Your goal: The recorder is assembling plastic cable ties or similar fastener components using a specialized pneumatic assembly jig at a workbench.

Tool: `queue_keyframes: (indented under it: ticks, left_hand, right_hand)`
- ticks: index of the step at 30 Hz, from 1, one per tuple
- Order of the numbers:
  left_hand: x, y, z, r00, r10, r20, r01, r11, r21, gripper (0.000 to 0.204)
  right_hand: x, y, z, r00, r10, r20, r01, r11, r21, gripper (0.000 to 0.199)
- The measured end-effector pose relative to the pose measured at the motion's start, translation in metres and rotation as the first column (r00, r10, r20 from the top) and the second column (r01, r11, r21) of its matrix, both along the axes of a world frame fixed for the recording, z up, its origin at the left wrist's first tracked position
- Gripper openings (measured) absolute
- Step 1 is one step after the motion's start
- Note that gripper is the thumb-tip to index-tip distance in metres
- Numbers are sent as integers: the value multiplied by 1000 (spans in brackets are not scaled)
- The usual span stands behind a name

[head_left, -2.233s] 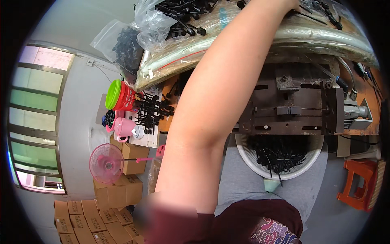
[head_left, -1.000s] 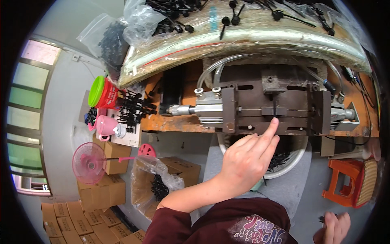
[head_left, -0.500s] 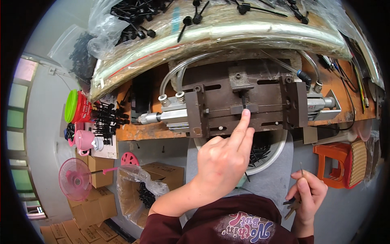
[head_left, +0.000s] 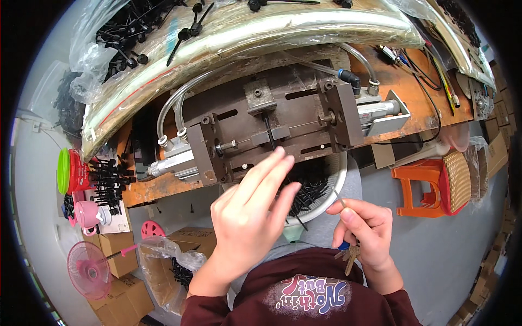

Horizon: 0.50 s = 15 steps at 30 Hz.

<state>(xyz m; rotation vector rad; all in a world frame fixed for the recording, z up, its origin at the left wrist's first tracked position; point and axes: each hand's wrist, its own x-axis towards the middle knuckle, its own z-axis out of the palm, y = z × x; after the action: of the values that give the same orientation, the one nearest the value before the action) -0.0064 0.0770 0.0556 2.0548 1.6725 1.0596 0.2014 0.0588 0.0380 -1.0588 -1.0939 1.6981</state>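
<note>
My left hand [head_left: 244,212] reaches up with fingers stretched out and holds nothing I can see. Its fingertips are at the near end of a thin black rod [head_left: 269,130], which lies across a small dark block [head_left: 272,135] on the brown metal fixture [head_left: 239,117]. Whether they touch the rod I cannot tell. Lower right, my right hand [head_left: 367,231] pinches a thin metal pick [head_left: 339,196] between thumb and forefinger, point up. A bunch of keys [head_left: 352,257] with a blue piece [head_left: 343,246] hangs beneath that palm.
Air cylinders [head_left: 179,160] with clear hoses flank the fixture. Below it, a white basket [head_left: 338,182] holds black rods. More black parts [head_left: 130,41] lie on the plastic-wrapped shelf. An orange stool [head_left: 418,187] stands right; a pink fan [head_left: 89,270] and cardboard boxes [head_left: 122,299] stand left.
The view has turned, so the fixture sits further left. My left forefinger has come off the small block, nearer to me. My right hand has moved up and inward with the pick.
</note>
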Motion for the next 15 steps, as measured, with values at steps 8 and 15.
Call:
queue_keyframes:
  ticks: [8, 15]
  left_hand:
    - [4, -15, 0, 667, -16, 745, 318, 910, -265, 23]
    - [8, -20, -9, 460, 50, 886, 436, 857, -275, 15]
  right_hand:
    - [-10, -13, 0, 992, -15, 127, -18, 967, 255, 24]
    - [-17, -21, 1, 967, -70, 243, -39, 907, 418, 28]
